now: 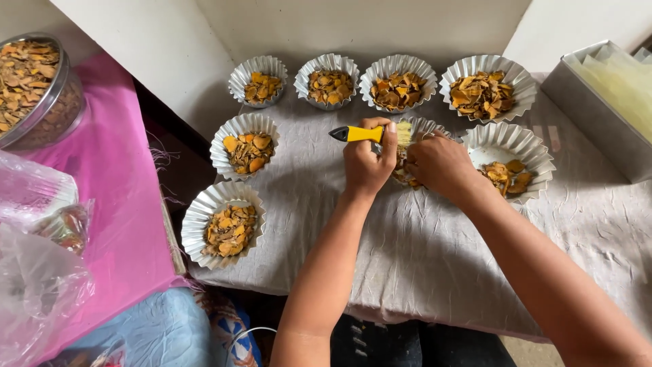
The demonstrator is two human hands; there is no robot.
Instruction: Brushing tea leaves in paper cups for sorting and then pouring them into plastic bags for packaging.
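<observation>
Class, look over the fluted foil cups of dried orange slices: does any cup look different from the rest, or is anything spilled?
Nothing is spilled. One foil cup, right of the hands, stands out: only a few slices lie at its near side, leaving bare base. The left hand holds a yellow-handled brush over the cup under the right hand.

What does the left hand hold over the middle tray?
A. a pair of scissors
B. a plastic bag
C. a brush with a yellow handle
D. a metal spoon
C: the left hand grips a brush with a yellow handle and pale bristles, over the tray that the right hand touches.
</observation>
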